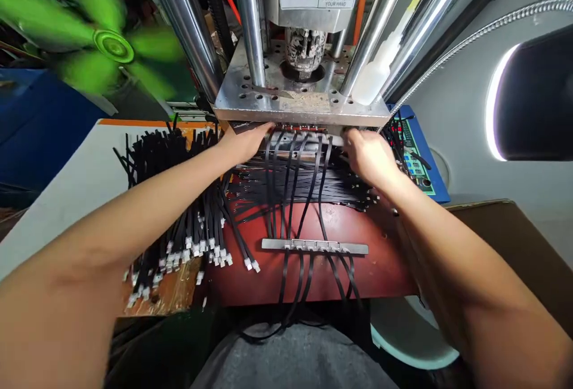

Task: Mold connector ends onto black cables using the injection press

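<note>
The left hand (245, 144) lies flat, fingers (264, 131) together, on the front edge of a mold (299, 130) beneath the steel press platen (299, 105). The right hand (369, 159) curls at the mold's other end, fingers (353, 137) bunched; whether they clamp anything cannot be told. Black flat cables (295, 180) run from the mold across a red work board (385, 269) and under a metal clamp bar (273, 244) — a white-tipped cable bundle (179, 240) lies heaped to the left.

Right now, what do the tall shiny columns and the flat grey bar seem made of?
The tall round press columns look like polished chromed steel: mirror-bright streaks. The flat grey bar seems dull bare metal, perhaps steel or aluminium.
</note>
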The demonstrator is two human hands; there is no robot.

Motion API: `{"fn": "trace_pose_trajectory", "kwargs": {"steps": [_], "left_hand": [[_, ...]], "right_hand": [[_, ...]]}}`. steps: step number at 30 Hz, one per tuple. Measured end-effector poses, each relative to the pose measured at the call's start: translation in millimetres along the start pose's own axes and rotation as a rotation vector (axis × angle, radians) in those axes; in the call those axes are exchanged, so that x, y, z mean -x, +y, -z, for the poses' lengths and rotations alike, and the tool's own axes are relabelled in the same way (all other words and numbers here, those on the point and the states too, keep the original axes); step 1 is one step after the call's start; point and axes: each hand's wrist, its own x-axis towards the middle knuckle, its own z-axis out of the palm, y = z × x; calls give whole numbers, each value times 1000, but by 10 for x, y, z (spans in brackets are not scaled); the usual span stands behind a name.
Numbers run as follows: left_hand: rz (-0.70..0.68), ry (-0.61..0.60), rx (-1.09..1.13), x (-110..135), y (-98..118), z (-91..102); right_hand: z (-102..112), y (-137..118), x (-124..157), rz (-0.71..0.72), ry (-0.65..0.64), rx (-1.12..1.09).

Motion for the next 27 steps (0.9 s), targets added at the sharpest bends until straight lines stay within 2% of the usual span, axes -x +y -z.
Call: {"fn": "trace_pose_trajectory", "kwargs": {"steps": [2,5,8,11,13,16,18,20,23,25,27], "left_hand": [[-133,29,-26,287,205,40],[-332,54,-47,648,638,54],[-451,-55,-51,798,1078,9],[-450,-161,-45,775,1374,-72],[-385,-156,22,738,1466,-109],[-207,-152,238,722,1502,-93],[-84,-296,489,740,1521,-41],[-4,-519,794,775,1562,27],[-30,-734,1100,845,1606,153],[-94,-760,1085,888,1550,250],[-108,-655,874,901,1402,324]], "right_hand": [[108,65,602,52,-58,-95],[159,207,1381,101,-172,-281],[102,298,1742,108,-223,-350],[8,265,1687,215,-154,-404],[-30,223,1552,311,-90,-469],[-13,197,1399,253,-8,-519],[27,145,1349,218,-8,-480],[60,0,1299,272,-67,-344],[88,-315,1170,360,-153,-64],[123,-455,1048,318,-152,62],[173,-492,899,192,-148,144]]}}
